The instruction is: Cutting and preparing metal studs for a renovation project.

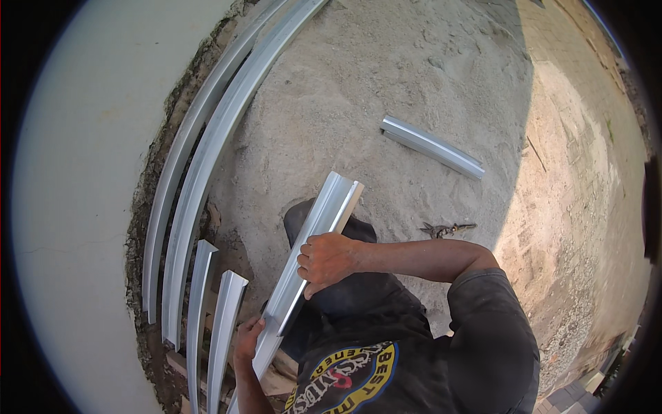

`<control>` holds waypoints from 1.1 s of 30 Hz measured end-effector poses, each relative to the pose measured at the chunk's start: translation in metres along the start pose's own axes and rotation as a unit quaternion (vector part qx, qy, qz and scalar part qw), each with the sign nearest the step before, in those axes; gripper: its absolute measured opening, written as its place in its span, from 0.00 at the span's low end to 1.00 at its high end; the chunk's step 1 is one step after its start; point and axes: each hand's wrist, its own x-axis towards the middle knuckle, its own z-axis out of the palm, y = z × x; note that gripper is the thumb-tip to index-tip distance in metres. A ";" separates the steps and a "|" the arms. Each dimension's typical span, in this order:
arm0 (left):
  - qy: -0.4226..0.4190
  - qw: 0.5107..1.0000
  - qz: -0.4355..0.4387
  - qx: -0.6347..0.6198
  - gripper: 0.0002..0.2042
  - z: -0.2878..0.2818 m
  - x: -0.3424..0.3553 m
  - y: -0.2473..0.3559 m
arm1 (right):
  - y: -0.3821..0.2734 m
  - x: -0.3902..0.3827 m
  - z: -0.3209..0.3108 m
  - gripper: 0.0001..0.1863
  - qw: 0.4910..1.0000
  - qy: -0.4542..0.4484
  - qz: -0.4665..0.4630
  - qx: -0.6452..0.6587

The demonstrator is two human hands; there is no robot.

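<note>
I hold a silvery metal channel (323, 210) at a slant over my bent, dark-trousered leg. My right hand (324, 262) is closed on its middle, fingers wrapped across it. Lower down, my left hand (249, 337) grips its left edge, where a second section seems to overlap it. To my left, two shorter channels (231, 297) lie lengthwise beside two long channels (207, 172). Beyond my right forearm lies a metal hand tool like snips or locking pliers (445, 230).
A pale wall (76, 207) with a crumbled base runs along the left. A short channel piece (431, 145) lies on the sandy ground (414, 69) ahead. Sunlit paving and grit (586, 207) curve along the right. Some wooden scraps are under the left channels.
</note>
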 end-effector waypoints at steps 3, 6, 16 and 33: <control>-0.009 1.000 -0.001 0.015 0.18 0.005 -0.008 0.011 | 0.000 0.002 0.002 0.31 1.000 0.015 0.004 -0.011; -0.002 0.998 0.036 0.046 0.18 0.016 -0.015 0.047 | 0.004 0.000 0.004 0.32 0.999 0.031 0.000 -0.031; -0.011 0.993 0.111 0.037 0.22 0.010 0.002 0.011 | 0.001 0.008 -0.001 0.32 0.996 0.034 -0.028 -0.075; 0.058 0.989 0.108 0.078 0.27 0.023 0.008 0.003 | -0.005 0.020 -0.008 0.33 0.992 0.011 -0.057 -0.108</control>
